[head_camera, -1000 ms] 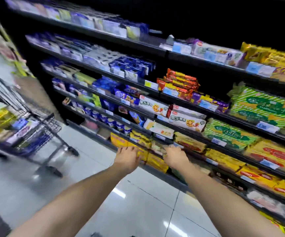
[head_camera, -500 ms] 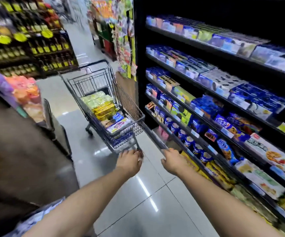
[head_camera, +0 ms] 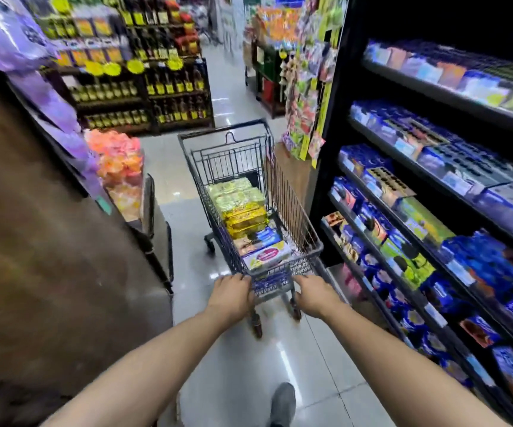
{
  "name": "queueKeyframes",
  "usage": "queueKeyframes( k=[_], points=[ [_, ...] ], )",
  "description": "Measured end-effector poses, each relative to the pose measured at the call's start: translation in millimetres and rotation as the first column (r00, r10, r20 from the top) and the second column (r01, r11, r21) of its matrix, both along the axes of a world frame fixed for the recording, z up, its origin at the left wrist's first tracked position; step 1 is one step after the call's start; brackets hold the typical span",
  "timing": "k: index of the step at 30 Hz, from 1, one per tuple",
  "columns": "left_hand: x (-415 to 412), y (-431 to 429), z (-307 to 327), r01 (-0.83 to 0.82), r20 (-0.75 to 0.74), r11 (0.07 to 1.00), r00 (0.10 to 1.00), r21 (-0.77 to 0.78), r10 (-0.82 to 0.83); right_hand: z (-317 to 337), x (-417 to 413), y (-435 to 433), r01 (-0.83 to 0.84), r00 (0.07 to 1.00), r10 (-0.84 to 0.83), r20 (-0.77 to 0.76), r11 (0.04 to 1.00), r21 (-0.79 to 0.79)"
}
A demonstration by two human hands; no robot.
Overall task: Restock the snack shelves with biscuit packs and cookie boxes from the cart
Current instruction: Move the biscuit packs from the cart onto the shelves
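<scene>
A dark wire cart (head_camera: 290, 198) stands in the aisle straight ahead of me. It carries pale green biscuit packs (head_camera: 235, 192), gold packs (head_camera: 246, 218), a blue pack (head_camera: 264, 235) and a white and pink cookie box (head_camera: 267, 257). My left hand (head_camera: 232, 295) and my right hand (head_camera: 315, 295) both grip the cart's near rim, fingers curled over it. The snack shelves (head_camera: 434, 192) run along the right, filled with blue packs and green boxes (head_camera: 424, 220).
A brown panel (head_camera: 49, 241) fills the left side, with a bin of orange snack bags (head_camera: 121, 161) beyond it. Bottle shelves (head_camera: 144, 87) stand at the back and hanging goods (head_camera: 304, 87) cover the shelf end. My shoe (head_camera: 283, 402) is on the glossy floor.
My view has swung left from the shelf to the cart. Both hands left the lower shelf, travelled to the cart and now grip its near rim.
</scene>
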State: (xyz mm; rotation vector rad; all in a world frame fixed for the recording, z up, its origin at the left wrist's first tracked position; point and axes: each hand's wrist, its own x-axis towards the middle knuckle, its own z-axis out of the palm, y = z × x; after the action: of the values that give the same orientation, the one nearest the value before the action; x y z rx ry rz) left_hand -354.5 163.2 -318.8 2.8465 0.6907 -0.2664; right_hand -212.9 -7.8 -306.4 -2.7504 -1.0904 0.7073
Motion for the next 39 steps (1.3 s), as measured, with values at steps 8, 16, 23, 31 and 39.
queueKeyframes(
  k=[8, 16, 23, 31, 39],
  points=[
    [103.2, 80.4, 19.2, -0.016, -0.016, 0.993, 1.0, 0.116, 0.018, 3.8, 134.0, 91.6, -0.063, 0.996, 0.067, -0.062, 0.996, 0.062],
    [153.5, 135.1, 1.1, -0.052, -0.066, 0.995, 0.996, 0.085, 0.057, -22.6, 202.6, 154.5, -0.044, 0.983, 0.053, -0.177, 0.998, 0.052],
    [200.2, 201.4, -25.1, -0.011, -0.136, 0.998, 0.99, 0.068, 0.021, -47.2, 247.8, 216.6, -0.065, 0.973, 0.062, -0.222, 0.998, -0.007],
    [262.5, 299.4, -54.3, 0.04, -0.193, 0.999, 0.98, -0.014, -0.042, -67.6, 302.1, 294.9, 0.0, 0.971, -0.027, -0.238, 0.993, -0.115],
    [281.1, 359.1, -108.2, 0.068, -0.259, 0.994, 0.962, -0.082, -0.087, -107.7, 321.2, 356.5, 0.019, 0.943, -0.08, -0.324, 0.982, -0.186]
  ],
)
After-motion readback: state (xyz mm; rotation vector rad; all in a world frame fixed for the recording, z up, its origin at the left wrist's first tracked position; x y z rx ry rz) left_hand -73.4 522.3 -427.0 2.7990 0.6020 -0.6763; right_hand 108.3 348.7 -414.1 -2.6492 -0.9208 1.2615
